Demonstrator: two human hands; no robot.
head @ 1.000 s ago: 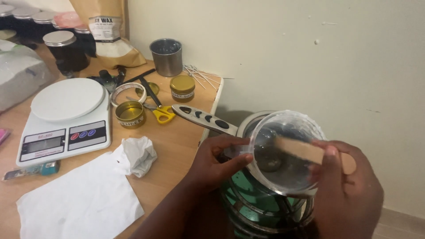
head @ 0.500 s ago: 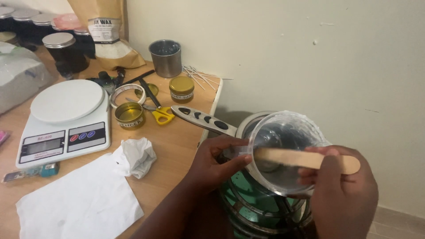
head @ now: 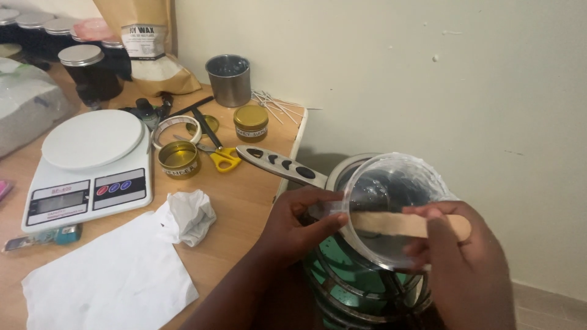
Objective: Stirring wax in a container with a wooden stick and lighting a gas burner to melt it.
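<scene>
Clear plastic tub [head: 391, 183]: held tilted on its side above the metal pot [head: 342, 174], mouth turned toward the camera, a whitish film clinging to its wall.
Left hand [head: 299, 223]: fingers closed on the tub's near rim, so the tub is kept steady and angled, apparently for access to the inside.
Flat wooden stick [head: 391, 223]: laid across the tub's mouth, its far end against the inner wall, a position that suits scraping.
Right hand [head: 449, 244]: clamped on the stick's outer end, thumb on top.
Pot: seated on a green burner stand [head: 348, 269] just beside the table edge; its long grey handle [head: 278, 164] reaches over the wooden tabletop [head: 244, 201].
Tabletop, near: crumpled tissue [head: 191, 214] and a white paper sheet [head: 110, 275].
Tabletop, farther: white kitchen scale [head: 92, 162], open gold tin [head: 179, 157], lidded gold tin [head: 251, 122], yellow-handled scissors [head: 223, 156], steel cup [head: 229, 78], thin wicks [head: 275, 104], brown paper bag [head: 150, 43], dark jars with silver lids [head: 85, 64].
Room: plain cream wall [head: 428, 79], scuffed in places, close behind the table and pot.
</scene>
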